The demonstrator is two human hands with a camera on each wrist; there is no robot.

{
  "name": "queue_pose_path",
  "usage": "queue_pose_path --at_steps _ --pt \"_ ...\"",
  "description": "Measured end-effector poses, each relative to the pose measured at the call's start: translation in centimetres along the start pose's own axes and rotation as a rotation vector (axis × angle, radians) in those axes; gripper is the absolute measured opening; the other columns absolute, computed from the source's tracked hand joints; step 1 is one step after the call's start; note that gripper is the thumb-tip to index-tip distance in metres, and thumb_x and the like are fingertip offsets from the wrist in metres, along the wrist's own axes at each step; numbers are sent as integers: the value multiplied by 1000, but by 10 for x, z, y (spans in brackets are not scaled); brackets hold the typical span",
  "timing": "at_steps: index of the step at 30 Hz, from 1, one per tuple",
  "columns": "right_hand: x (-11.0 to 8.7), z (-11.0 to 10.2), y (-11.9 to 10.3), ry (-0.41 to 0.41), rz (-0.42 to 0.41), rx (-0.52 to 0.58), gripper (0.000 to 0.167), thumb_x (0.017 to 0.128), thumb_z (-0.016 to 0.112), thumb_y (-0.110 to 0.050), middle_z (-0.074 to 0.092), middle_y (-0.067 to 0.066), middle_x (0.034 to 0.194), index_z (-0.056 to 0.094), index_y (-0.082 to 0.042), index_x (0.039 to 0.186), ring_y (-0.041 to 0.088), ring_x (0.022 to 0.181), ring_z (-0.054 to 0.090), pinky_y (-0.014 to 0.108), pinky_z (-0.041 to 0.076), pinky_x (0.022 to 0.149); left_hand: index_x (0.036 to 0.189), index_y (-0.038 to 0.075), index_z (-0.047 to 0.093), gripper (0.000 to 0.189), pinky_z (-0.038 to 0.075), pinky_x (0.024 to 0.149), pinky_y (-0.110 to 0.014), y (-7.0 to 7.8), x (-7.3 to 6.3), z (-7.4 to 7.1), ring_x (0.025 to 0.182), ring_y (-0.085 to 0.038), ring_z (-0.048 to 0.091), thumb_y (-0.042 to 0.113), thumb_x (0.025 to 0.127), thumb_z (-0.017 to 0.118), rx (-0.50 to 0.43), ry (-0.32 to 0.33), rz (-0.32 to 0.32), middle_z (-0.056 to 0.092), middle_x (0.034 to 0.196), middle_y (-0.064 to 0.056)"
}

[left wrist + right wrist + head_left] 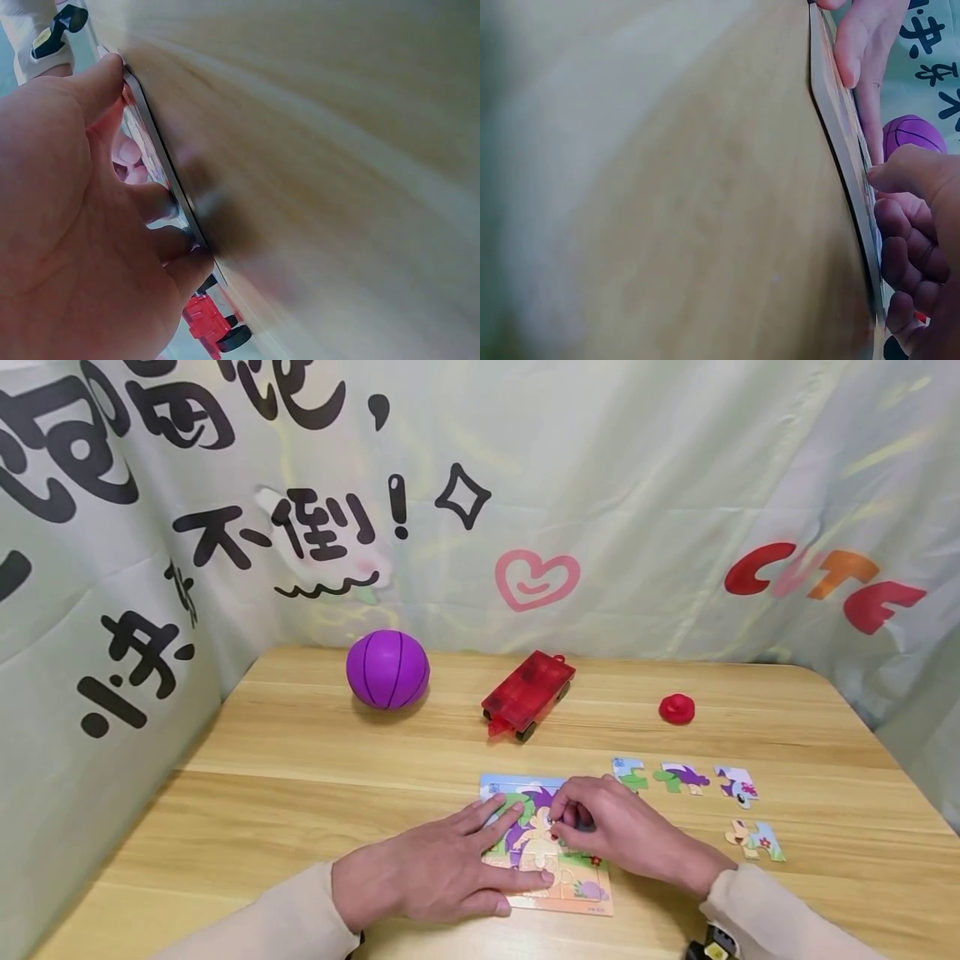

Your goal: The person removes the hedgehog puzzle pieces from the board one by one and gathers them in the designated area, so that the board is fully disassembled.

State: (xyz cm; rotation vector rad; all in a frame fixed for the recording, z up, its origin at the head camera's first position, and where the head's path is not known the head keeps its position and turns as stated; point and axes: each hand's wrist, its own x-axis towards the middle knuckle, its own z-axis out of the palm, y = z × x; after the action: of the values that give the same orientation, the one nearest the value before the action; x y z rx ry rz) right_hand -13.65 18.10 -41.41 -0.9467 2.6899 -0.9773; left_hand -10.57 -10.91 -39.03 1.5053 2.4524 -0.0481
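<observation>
A jigsaw puzzle board (pixel 555 903) with a cartoon figure in purple and green lies on the wooden table. My left hand (pixel 442 864) rests on its left part, fingers spread and fairly straight, the thumb near the front edge. Over the right half, my right hand (pixel 618 827) has its fingers curled, and the thumb and index finger pinch a puzzle piece (pixel 549 823) at the figure's face. Much of that piece is hidden by the fingers. In the right wrist view the right thumb (pixel 889 178) meets the board's surface; the other fingers bend beside it.
Several loose puzzle pieces (pixel 682 778) lie right of the board, one (pixel 756 840) nearer the front. Farther back are a purple ball (pixel 387 670), a red toy cart (pixel 529 692) and a small red hat-shaped thing (pixel 677 709). A printed curtain (pixel 637 527) hangs behind the table (pixel 300 752).
</observation>
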Motion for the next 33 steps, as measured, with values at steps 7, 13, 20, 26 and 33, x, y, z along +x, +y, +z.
queue_pose_path --at_steps 7,13,20,26,33 --pt "0 0 -1 -5 19 5 15 97 80 -13 65 -19 84 73 -26 97 -1 73 57 19 53 66 168 58 21 52 22 138 -49 -1 0 0 172 -38 8 56 117 30 -17 -6 -2 13 183 -18" --pt "1 1 -1 -4 26 16 14 98 80 -15 65 -19 85 72 -26 97 0 74 57 20 53 66 168 58 21 52 21 138 -49 -1 -1 0 172 -37 7 56 117 29 -22 -12 -10 12 183 -18" --pt "-1 0 -1 0 32 13 13 98 80 -15 64 -19 84 72 -26 97 -1 74 56 20 52 66 168 58 21 52 22 138 -48 -1 0 0 172 -37 7 56 117 29 -19 -5 -3 12 183 -18" --pt "0 -3 -4 16 7 -1 13 98 80 -16 64 -19 85 72 -26 97 -1 74 55 20 51 67 168 59 21 51 21 138 -48 0 -1 0 172 -37 7 57 117 29 -15 -11 -15 12 183 -18" --pt "-1 -2 -4 20 11 -1 14 97 80 -14 64 -19 85 72 -25 97 -2 74 55 19 51 66 168 58 23 51 21 138 -48 0 -1 1 172 -37 8 57 117 30 -16 -1 -9 13 183 -17"
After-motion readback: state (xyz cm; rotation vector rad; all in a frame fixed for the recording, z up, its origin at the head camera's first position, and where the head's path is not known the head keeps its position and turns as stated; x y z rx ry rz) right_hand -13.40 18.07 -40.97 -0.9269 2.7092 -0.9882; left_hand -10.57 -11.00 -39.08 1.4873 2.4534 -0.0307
